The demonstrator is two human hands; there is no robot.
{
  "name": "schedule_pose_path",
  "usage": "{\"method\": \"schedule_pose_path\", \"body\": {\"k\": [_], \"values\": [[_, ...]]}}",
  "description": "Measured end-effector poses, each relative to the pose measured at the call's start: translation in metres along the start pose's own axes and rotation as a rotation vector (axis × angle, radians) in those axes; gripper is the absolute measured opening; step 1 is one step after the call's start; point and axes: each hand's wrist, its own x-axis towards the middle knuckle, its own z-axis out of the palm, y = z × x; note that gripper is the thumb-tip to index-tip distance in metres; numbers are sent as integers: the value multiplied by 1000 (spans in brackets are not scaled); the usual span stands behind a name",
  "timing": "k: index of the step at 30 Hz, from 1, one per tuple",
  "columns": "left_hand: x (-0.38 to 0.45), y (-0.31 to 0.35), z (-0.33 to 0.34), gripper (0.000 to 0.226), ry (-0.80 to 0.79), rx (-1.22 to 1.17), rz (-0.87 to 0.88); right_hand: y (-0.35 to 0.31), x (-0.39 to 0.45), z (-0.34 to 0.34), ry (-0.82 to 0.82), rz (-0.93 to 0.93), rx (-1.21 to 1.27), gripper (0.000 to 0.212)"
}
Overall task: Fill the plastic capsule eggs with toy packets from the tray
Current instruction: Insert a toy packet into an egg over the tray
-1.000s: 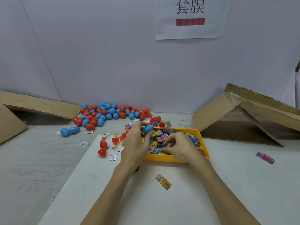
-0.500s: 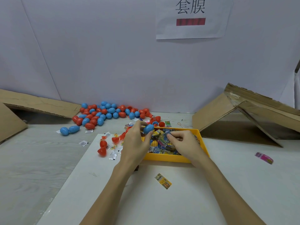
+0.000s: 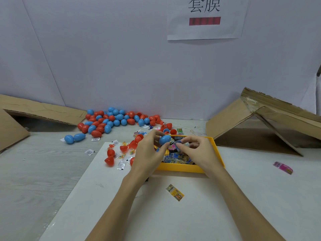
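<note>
A yellow tray [image 3: 180,168] full of small toy packets sits at the table's middle. My left hand [image 3: 147,153] holds a blue capsule egg half [image 3: 164,140] over the tray's left end. My right hand [image 3: 199,152] pinches a small toy packet [image 3: 179,144] just right of that blue half, fingertips almost touching it. Red egg halves [image 3: 109,160] and loose packets lie left of the tray. A pile of blue and red eggs [image 3: 111,121] lies at the back left.
A yellow packet [image 3: 175,192] lies on the white mat in front of the tray, a pink packet [image 3: 283,167] at the right. Cardboard flaps stand at the left [image 3: 40,113] and right [image 3: 260,122]. Two blue eggs [image 3: 74,138] lie apart from the pile.
My right hand lifted out of the tray with a packet and moved left and up toward the blue half. My left hand stayed nearly still.
</note>
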Motion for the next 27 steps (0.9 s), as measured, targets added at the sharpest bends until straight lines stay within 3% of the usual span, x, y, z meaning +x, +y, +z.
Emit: {"method": "schedule_pose_path", "body": {"k": [7, 14, 19, 27], "values": [[0, 4, -1, 33, -36, -111, -20, -1, -1, -3, 200, -35, 53, 17], [0, 5, 0, 30, -67, -141, -21, -8, -4, -1, 104, -135, -76, 17], [1, 6, -1, 30, -85, -196, -25, -5, -7, 2, 166, -119, 16, 23], [-2, 9, 0, 28, -124, -197, -30, -2, -4, 2, 86, -49, 150, 28]]}}
